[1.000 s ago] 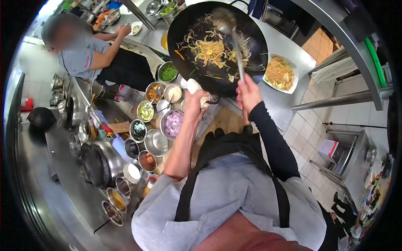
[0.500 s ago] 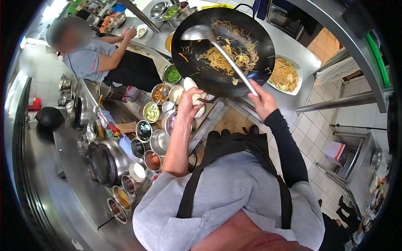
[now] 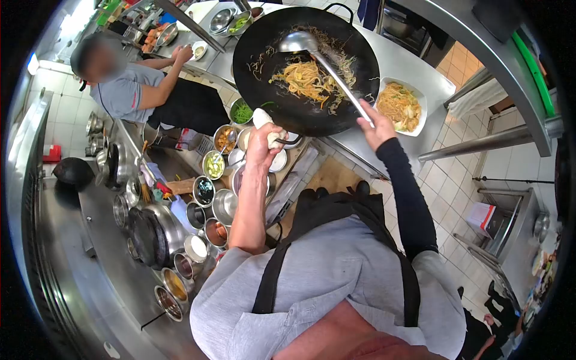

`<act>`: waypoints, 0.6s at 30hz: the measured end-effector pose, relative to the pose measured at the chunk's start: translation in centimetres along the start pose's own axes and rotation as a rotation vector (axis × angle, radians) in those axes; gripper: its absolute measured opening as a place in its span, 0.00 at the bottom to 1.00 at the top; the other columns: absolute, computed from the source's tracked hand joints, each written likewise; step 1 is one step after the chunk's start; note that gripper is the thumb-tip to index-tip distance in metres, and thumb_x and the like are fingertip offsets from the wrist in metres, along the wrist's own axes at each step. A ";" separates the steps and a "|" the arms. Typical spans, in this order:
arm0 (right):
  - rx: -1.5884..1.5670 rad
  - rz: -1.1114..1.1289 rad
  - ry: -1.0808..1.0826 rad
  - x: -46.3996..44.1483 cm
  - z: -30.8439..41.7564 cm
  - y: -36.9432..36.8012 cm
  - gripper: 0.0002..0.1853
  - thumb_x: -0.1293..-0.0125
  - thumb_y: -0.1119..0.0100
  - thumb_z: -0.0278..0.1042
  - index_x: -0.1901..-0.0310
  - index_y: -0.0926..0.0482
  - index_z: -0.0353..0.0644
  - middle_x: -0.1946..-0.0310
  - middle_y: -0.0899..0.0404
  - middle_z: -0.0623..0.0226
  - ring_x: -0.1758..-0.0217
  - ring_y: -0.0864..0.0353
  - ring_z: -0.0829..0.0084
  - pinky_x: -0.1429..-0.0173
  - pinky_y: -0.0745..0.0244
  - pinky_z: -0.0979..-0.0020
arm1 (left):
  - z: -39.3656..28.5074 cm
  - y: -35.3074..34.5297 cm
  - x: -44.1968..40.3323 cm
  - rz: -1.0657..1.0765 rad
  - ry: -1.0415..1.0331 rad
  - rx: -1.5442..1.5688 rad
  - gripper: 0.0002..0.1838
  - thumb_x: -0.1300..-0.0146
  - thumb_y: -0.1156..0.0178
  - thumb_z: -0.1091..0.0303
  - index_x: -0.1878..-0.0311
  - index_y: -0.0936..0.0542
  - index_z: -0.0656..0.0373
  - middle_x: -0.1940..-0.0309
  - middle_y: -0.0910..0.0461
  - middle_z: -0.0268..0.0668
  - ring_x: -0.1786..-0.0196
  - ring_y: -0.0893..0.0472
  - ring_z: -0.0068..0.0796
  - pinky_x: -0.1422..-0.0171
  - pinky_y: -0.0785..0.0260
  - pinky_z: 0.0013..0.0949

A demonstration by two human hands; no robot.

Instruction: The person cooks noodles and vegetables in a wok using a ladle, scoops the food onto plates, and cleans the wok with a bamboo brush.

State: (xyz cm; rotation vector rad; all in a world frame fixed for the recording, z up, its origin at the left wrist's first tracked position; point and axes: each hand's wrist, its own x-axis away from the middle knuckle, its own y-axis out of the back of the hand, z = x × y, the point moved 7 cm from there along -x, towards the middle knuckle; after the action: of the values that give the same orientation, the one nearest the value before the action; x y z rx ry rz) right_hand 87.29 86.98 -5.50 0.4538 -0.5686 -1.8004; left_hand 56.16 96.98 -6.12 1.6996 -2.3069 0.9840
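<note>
A large black wok [image 3: 252,81] is tilted over the steel counter, with cooked noodles [image 3: 306,81] heaped in its middle and loose strands spread up its far side. My left hand [image 3: 262,147] is closed on the wok's near loop handle, with a folded white cloth [image 3: 261,118] in the grip. My right hand [image 3: 378,127] grasps the end of a long metal ladle [image 3: 336,78]. The ladle's bowl lies over the far part of the wok, above the noodles. Just right of the wok, a white dish [image 3: 424,105] holds a portion of noodles [image 3: 397,107].
Several metal bowls of ingredients crowd my left, including chopped greens [image 3: 242,113] and a dark-filled bowl [image 3: 204,191]. A co-worker [image 3: 135,90] stands at the far left, hands near a small white bowl [image 3: 199,50]. A steel rail [image 3: 486,147] crosses on the right.
The wok has shifted slightly left and up with my left hand. The ladle's bowl has moved right across it, and the noodles sit in a tighter heap.
</note>
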 end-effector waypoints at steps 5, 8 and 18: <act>0.313 0.130 0.008 6.5 -7.0 4.7 0.29 0.32 0.40 0.32 0.29 0.29 0.63 0.46 0.17 0.52 0.46 0.17 0.50 0.41 0.22 0.54 | -1.1 0.1 -2.3 0.020 -0.021 0.042 0.05 0.41 0.42 0.72 0.67 0.26 0.65 0.76 0.20 0.50 0.85 0.28 0.27 0.87 0.46 0.23; 0.526 0.115 -0.050 5.3 -5.2 10.6 0.28 0.32 0.42 0.34 0.30 0.28 0.67 0.50 0.16 0.53 0.52 0.16 0.51 0.47 0.20 0.52 | -1.2 1.1 -2.7 0.004 0.025 0.080 0.05 0.41 0.42 0.73 0.68 0.26 0.65 0.78 0.21 0.50 0.86 0.27 0.28 0.87 0.46 0.22; 0.137 -0.035 0.084 6.3 -8.5 1.7 0.29 0.33 0.40 0.34 0.29 0.28 0.60 0.48 0.17 0.48 0.46 0.17 0.49 0.38 0.24 0.59 | -2.7 -1.6 -2.3 -0.048 -0.079 -0.061 0.06 0.41 0.41 0.72 0.70 0.26 0.65 0.78 0.21 0.48 0.85 0.27 0.27 0.87 0.46 0.23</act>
State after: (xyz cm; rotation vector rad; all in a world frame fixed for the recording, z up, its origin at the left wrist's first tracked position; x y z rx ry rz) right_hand 91.57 79.22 -11.55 0.6336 -0.6307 -1.7732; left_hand 57.65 100.13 -4.39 1.7911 -2.3067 0.8441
